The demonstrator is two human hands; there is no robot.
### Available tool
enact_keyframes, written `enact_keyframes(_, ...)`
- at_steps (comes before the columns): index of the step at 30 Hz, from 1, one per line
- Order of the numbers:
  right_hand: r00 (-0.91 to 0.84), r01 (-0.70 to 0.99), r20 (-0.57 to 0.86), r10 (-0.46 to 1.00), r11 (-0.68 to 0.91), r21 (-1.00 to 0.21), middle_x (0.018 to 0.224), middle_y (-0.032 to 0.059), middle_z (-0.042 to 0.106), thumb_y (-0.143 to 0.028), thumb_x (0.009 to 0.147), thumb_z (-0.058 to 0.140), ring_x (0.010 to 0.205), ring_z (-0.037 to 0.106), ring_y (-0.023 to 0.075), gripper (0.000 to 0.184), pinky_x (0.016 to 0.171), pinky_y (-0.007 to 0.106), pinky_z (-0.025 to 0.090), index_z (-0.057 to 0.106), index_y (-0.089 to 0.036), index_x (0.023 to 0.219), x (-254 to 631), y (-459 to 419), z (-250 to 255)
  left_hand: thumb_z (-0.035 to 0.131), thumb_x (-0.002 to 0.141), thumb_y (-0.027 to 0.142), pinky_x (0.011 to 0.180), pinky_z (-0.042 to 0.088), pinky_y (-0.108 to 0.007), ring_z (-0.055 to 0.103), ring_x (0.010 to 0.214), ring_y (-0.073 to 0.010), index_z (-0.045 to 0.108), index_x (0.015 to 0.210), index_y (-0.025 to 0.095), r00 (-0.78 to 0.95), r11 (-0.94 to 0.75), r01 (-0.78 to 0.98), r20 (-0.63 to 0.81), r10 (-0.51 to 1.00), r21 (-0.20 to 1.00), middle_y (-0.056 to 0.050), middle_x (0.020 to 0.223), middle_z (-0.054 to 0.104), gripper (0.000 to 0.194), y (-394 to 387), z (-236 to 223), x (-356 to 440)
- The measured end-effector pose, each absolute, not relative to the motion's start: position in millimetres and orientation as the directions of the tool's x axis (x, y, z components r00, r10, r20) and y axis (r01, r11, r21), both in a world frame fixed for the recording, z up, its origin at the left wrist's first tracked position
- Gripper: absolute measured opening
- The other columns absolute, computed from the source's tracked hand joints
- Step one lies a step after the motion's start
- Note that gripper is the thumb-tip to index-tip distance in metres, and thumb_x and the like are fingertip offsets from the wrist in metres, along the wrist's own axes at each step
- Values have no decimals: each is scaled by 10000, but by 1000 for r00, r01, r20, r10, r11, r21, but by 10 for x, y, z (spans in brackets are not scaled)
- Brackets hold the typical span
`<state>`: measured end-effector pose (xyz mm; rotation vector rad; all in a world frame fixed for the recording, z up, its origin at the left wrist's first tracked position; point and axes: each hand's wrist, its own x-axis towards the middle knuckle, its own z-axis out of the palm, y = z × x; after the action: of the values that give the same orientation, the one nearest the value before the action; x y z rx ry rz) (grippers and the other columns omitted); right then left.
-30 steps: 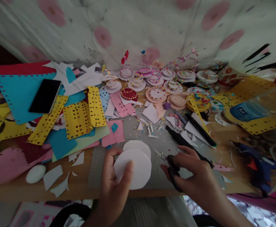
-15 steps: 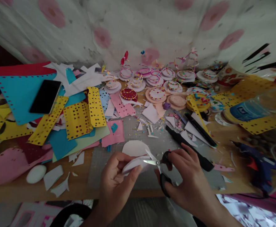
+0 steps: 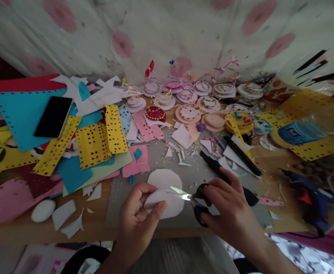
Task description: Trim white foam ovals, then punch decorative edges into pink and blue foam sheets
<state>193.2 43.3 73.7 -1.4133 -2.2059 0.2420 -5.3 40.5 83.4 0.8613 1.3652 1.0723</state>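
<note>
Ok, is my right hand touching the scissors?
Touching: the head view shows the right hand gripping the scissors at the handle end, no gap between them.

1 head view, forward and down

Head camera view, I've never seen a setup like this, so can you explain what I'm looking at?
There's no machine here: these are a person's two bare hands, seen by a camera worn on the head, looking forward and down. The left hand holds a thin, round white sheet. The right hand holds black-handled metal scissors, blades at the sheet's edge. On the wooden table lie a flat grey mat, spotted yellow paper pieces, a black-screened phone and a dark blue glue gun.
</note>
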Motion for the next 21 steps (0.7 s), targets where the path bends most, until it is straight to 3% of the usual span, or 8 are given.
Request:
enact_keyframes(5, -357, 787, 316, 879, 465, -404, 582, -44, 590, -72, 715, 529, 624, 580, 175, 152, 1007, 540, 342, 510, -223, 727, 1976, 446, 702, 723, 754, 322, 584, 466, -185, 593, 653, -118, 564, 839, 206, -82, 329, -109, -339, 937, 938, 19, 718, 625, 214, 409, 790, -77)
enact_keyframes(10, -228, 731, 262, 938, 343, -589, 586, -54, 565, -134, 718, 583, 577, 569, 139, 112, 997, 482, 385, 520, -212, 670, 1977, 478, 696, 755, 737, 310, 568, 478, -179, 627, 672, -125, 559, 889, 202, -45, 308, -176, -320, 946, 935, 5, 770, 645, 270, 424, 677, -161)
enact_keyframes(12, -172, 690, 128, 977, 212, -692, 589, -43, 562, -223, 711, 645, 603, 586, 156, 133, 959, 447, 432, 531, -208, 644, 1965, 477, 723, 766, 729, 301, 562, 479, -177, 629, 667, -123, 554, 907, 202, -33, 303, -225, -318, 947, 926, 4, 776, 647, 294, 450, 645, -191)
enact_keyframes(16, -246, 511, -322, 914, -160, -845, 674, -5, 619, -384, 708, 705, 685, 614, 188, 222, 726, 317, 512, 599, -192, 673, 1923, 422, 759, 771, 721, 304, 541, 471, -167, 616, 644, -113, 542, 940, 216, -35, 333, -272, -355, 934, 903, 17, 772, 649, 329, 503, 653, -197)
enact_keyframes(18, -357, 382, -486, 798, -350, -855, 668, -3, 613, -472, 715, 707, 641, 597, 170, 311, 610, 267, 487, 602, -180, 697, 1887, 390, 751, 779, 703, 319, 539, 466, -159, 606, 644, -108, 545, 947, 217, -82, 340, -243, -368, 926, 909, 21, 778, 649, 352, 510, 686, -176)
enact_keyframes(21, -520, 182, -558, 646, -555, -812, 611, -5, 577, -612, 705, 679, 539, 547, 130, 467, 527, 233, 426, 583, -155, 707, 1828, 369, 734, 765, 702, 345, 517, 445, -150, 568, 610, -97, 550, 961, 216, -127, 365, -170, -388, 913, 915, 29, 758, 639, 360, 495, 741, -142)
